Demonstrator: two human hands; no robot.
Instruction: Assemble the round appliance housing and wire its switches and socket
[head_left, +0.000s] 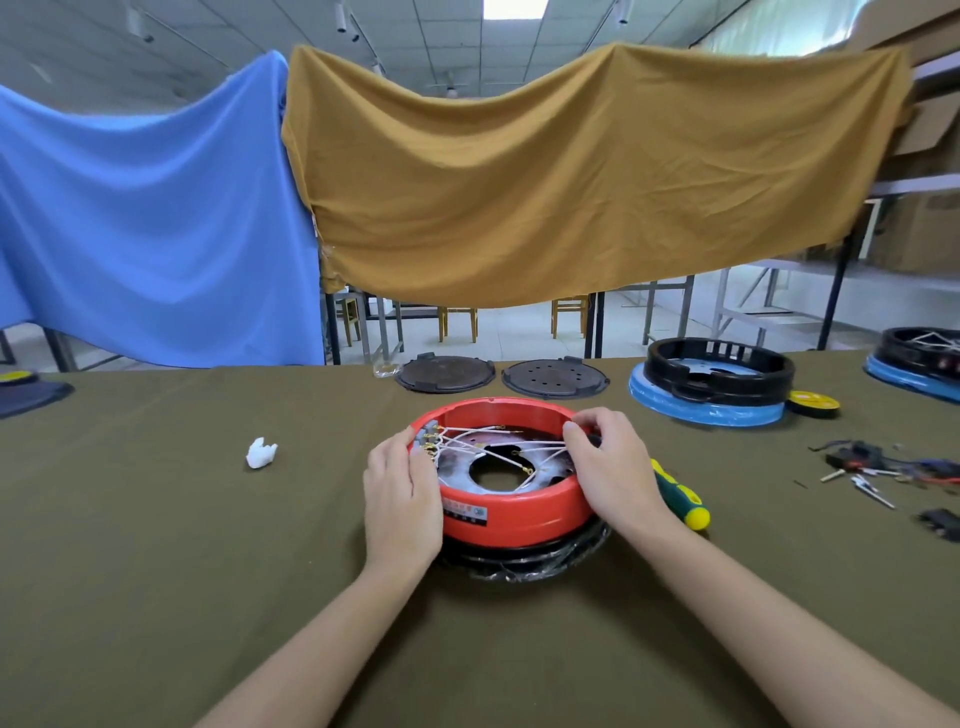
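A workbench covered in olive-green cloth (156, 519) stands before a hanging blue sheet (156, 208) and an ochre sheet (571, 171). The round red plastic housing (511, 514) sits at the centre of the bench, open side up, on a black base wrapped in clear film (524, 564). White wires with brass ring terminals (498, 447) cross its interior above a dark plate with a central hole.

The left hand (402, 493) lies against the left outer wall of the housing, fingers curled around the rim beside a grey terminal block (430, 434). The right hand (613, 462) grips the right rim, thumb and forefinger pinching at the wall; what they pinch cannot be told.

A green-and-yellow-handled screwdriver (680, 496) lies just right of the housing. Two dark round plates (447, 373) rest behind it. A black ring housing on a blue film-wrapped base (711, 384) stands at the far right, with loose connectors and wires (883, 467) nearer. A small white plastic part (261, 453) lies to the left.
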